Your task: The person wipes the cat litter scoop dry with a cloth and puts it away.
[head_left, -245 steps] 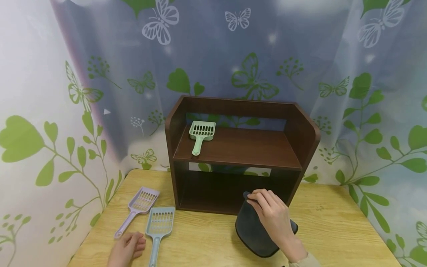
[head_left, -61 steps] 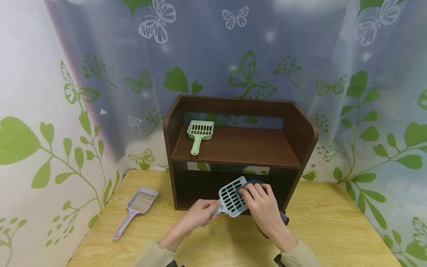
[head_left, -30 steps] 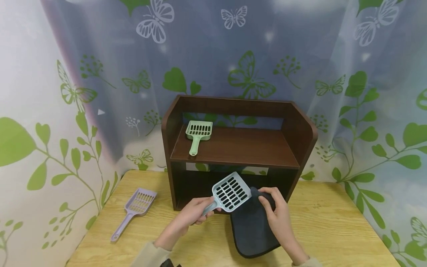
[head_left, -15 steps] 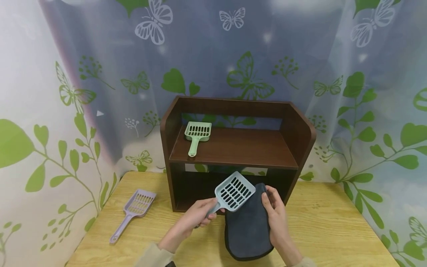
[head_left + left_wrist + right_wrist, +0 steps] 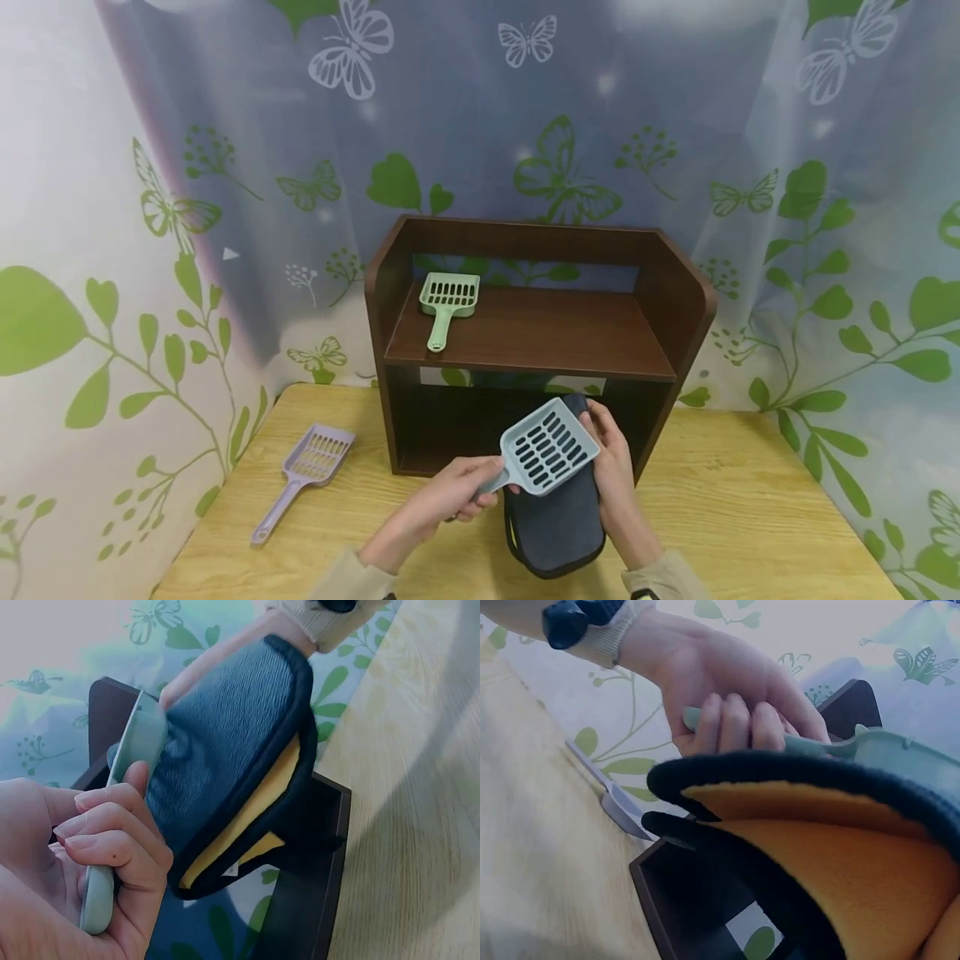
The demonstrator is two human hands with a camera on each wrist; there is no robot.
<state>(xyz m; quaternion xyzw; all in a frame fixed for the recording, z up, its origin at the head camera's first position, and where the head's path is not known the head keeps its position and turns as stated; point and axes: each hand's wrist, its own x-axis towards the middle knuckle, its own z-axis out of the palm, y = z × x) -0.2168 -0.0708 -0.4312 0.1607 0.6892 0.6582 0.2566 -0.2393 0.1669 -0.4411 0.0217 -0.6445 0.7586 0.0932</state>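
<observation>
L hand [image 5: 459,492] grips the blue scoop [image 5: 543,447] by its handle, head btwn both hands, over the navy mitt [image 5: 561,527] R hand [image 5: 611,462] holds. IMO, brace the handle & press mitt flat.

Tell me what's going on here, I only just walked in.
Someone is holding a light-blue slotted scoop by its handle in their left hand. Their right hand holds a dark cloth item with a yellow inside, partly behind the scoop's head. A green scoop lies on the upper level of the brown shelf; a purple scoop lies on the table.
</observation>
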